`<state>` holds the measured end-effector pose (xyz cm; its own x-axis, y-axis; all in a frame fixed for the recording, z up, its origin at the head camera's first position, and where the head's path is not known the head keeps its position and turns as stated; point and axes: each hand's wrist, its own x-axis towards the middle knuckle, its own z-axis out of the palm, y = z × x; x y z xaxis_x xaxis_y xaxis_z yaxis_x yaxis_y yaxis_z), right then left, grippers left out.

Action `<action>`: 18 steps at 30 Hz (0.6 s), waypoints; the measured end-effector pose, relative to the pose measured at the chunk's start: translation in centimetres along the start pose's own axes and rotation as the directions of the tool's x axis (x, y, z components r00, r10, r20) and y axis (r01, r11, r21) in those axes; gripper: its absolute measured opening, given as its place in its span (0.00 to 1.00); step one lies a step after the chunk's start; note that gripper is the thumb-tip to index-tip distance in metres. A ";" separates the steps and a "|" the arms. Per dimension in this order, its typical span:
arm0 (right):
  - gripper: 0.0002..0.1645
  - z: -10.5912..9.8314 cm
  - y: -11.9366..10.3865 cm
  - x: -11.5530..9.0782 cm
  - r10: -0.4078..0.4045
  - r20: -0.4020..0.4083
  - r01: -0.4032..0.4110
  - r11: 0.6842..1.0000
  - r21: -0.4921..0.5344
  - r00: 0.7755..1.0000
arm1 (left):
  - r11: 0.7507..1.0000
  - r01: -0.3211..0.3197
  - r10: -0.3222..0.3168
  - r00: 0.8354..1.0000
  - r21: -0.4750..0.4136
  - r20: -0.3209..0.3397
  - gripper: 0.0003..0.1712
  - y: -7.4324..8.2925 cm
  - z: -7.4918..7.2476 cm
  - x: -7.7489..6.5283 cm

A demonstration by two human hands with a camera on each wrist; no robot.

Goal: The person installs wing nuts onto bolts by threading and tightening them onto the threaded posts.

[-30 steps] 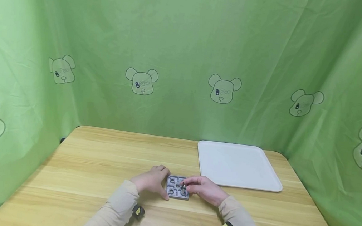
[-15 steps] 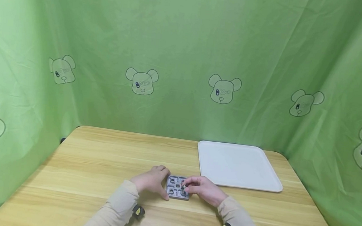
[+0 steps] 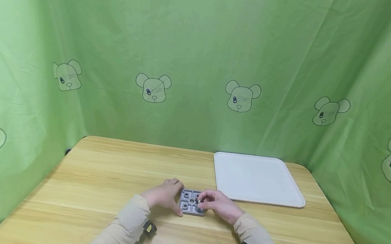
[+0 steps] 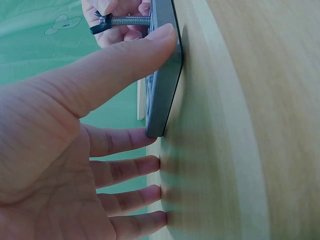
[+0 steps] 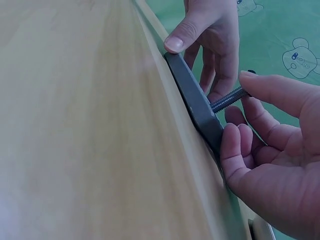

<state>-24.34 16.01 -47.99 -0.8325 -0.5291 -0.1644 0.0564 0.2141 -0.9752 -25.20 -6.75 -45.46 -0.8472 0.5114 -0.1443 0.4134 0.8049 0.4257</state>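
Observation:
A square grey plate (image 3: 187,209) with recessed sections and round holes lies flat on the table. My left hand (image 3: 164,196) holds its left side between thumb and index finger, while the other fingertips touch the tabletop. From the plate's right part rises a wing screw (image 4: 131,20) with a dark winged head and a threaded shank. My right hand (image 3: 222,206) pinches that head between thumb and index finger. In the right wrist view, curled fingers of this hand rest by the plate's edge. The screw's lower end is hidden in the plate.
A white tray (image 3: 257,177) lies at the back right of the wooden table (image 3: 122,162), just beyond my right hand. Green curtains (image 3: 202,41) with bear heads printed on them hang around the table's back and sides.
My right hand's fingers have shifted slightly around the wing screw's head, and the right wrist has moved a little left. The left hand and the plate have stayed put.

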 end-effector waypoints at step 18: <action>0.19 -0.7 0.6 0.2 -0.043 0.089 0.034 0.994 0.103 0.995 | 1.000 -0.006 0.006 1.000 0.003 -0.005 0.51 0.1 -0.1 -0.1</action>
<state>-24.83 16.59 -48.46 -0.7821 -0.6085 -0.1347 0.0847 0.1104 -0.9903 -25.11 -6.76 -45.31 -0.8465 0.5143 -0.1372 0.4190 0.8028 0.4242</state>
